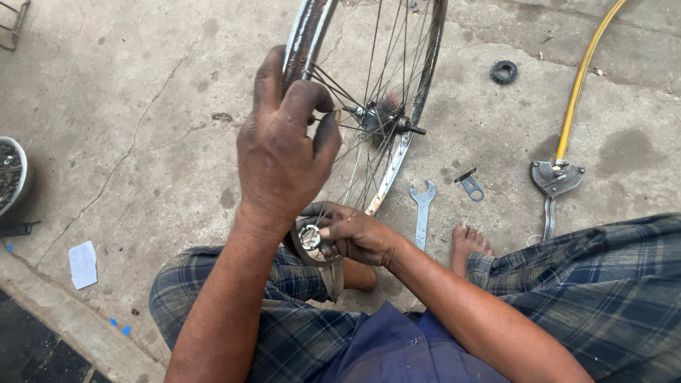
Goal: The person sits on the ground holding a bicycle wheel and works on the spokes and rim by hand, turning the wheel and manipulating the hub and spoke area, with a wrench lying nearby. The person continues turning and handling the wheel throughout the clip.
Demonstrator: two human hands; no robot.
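Grease darkens both hands at work on a bicycle wheel that stands upright on the concrete floor, between the person's knees. The left hand is closed around the upper rim, fingers wrapped over the metal and among the spokes, thumb pressed in from the right side. The right hand sits low at the bottom of the rim, fingers curled round a small round silver tool held against the rim where a spoke meets it — exactly what kind of tool it is cannot be told. The hub with its axle shows through the spokes, well above the right hand.

On the floor just right of the wheel lies a flat open-ended wrench, and near it a small blue-grey metal piece. Farther right, a yellow hose runs down to a grey metal fitting. A black rubber ring lies apart near the top. A bare foot rests beside the wrench. At the left edge — a bowl of small parts and a scrap of white paper.
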